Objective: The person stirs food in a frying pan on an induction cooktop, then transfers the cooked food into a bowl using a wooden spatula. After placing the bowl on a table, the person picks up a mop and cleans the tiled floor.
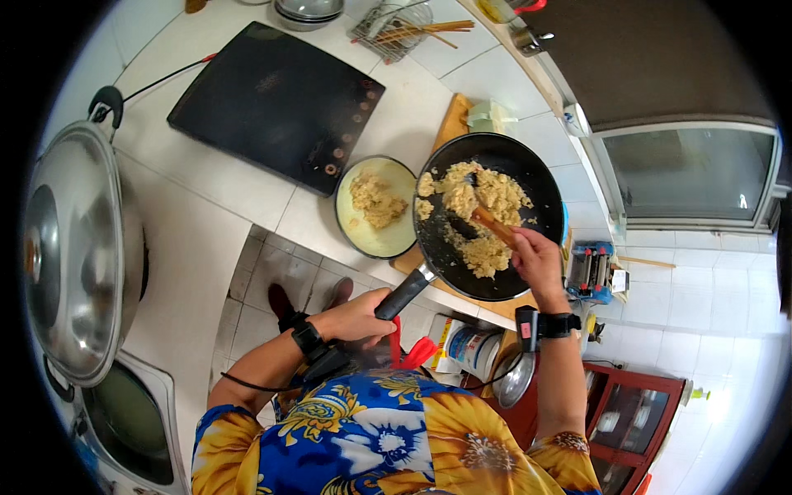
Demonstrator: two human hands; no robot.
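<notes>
My left hand [356,315] grips the black handle of a frying pan [538,185], which is held over a wooden cutting board [455,117]. Inside the pan lies a crumbly, pale yellow cooked food [498,192], in several clumps. With my right hand [537,260] I hold the wooden handle of a utensil [493,226]; its dark head is partly buried in the food. Just left of the pan, close to its rim, a pale green bowl [383,244] with a dark rim holds a smaller heap of similar food [376,201].
A black induction cooktop [272,105] lies on the tiled counter beyond the bowl. At the far left stands a large lidded metal pot [93,260], near a sink [127,427]. A wire basket with chopsticks [396,31] and a blue-ended roller machine [591,272] are by the wall.
</notes>
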